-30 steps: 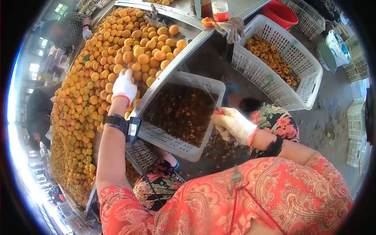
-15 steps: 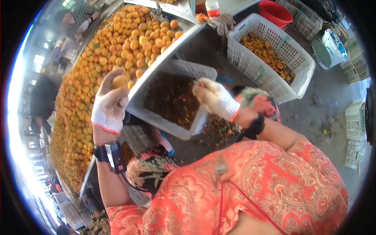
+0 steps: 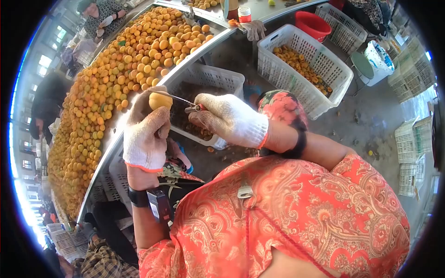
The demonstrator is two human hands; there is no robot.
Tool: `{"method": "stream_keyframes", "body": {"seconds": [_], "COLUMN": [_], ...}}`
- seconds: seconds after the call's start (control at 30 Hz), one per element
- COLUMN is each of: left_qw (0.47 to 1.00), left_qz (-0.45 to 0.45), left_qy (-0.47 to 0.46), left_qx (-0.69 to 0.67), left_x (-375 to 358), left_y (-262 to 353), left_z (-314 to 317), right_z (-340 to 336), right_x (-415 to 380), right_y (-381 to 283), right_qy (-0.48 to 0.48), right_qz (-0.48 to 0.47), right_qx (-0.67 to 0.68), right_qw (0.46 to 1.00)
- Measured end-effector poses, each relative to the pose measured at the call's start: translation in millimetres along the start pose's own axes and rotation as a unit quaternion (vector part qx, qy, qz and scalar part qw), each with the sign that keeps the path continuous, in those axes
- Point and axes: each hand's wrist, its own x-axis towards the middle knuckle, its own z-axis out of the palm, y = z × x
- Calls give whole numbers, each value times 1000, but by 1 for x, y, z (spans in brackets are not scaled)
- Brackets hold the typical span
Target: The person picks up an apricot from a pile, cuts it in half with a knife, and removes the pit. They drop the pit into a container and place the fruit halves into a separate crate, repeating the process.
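My left hand point(image 3: 147, 132), in a white glove with a stained palm, holds a yellow-orange apricot point(image 3: 160, 100) between thumb and fingers at the edge of the fruit table. My right hand point(image 3: 229, 118), gloved too, is closed round the red handle of a thin metal tool point(image 3: 181, 100). The tool's tip reaches the top of the apricot. Behind and below both hands stands a white crate point(image 3: 232, 79) with dark, wet-looking contents. Many whole apricots point(image 3: 134, 58) cover the metal table on the left.
A white crate point(image 3: 340, 76) of opened apricots stands right of the table, beside a red basin point(image 3: 313, 25) and a white bucket point(image 3: 379, 62). A grey glove point(image 3: 254, 30) hangs on the table edge. Other people point(image 3: 104, 21) are at the left side. Scraps lie on the floor.
My hands have come together: the left moved right and down with the apricot, the right moved left with the tool, whose tip is now at the fruit. The view has shifted slightly.
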Motion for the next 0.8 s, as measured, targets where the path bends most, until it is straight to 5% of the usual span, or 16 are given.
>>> {"method": "stream_keyframes", "body": {"seconds": [0.8], "left_qw": [997], "left_qz": [81], "left_qy": [0], "left_qx": [5], "left_x": [-27], "left_y": [-6], "left_z": [29], "right_z": [5], "right_x": [-25], "right_y": [-27], "right_qy": [21], "right_qz": [43], "right_qx": [-151], "right_qw": [987]}}
